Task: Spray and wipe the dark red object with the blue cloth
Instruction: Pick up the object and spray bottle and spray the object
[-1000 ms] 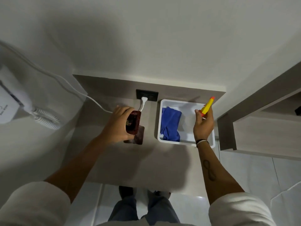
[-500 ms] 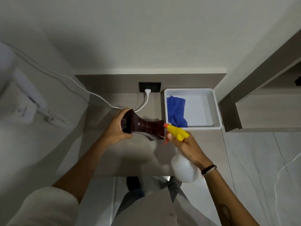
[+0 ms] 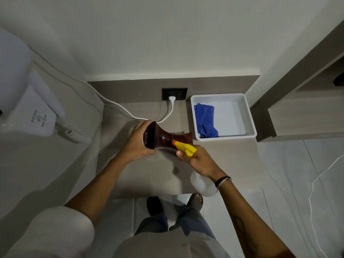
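The fingers (image 3: 147, 125) of the left hand (image 3: 136, 144) are wrapped round one flared end of the dark red vase (image 3: 163, 138), holding it on its side above the surface (image 3: 149, 175). The right hand (image 3: 197, 161) is closed on the spray bottle (image 3: 202, 185), its yellow head (image 3: 186, 148) and orange nozzle right against the vase's waist.

By my reading the spraying is under way or about to start; no mist or wetness can be made out. The wiping is all left to do: the blue cloth (image 3: 205, 120) lies untouched in the white tray (image 3: 250, 116), near the vase on the right.

Room is tight. Walls close in behind and on the left, a cabinet (image 3: 305, 116) stands right of the tray, and a white cable (image 3: 130, 113) trails just beyond the left hand. The near edge is open, with clear surface under both hands.
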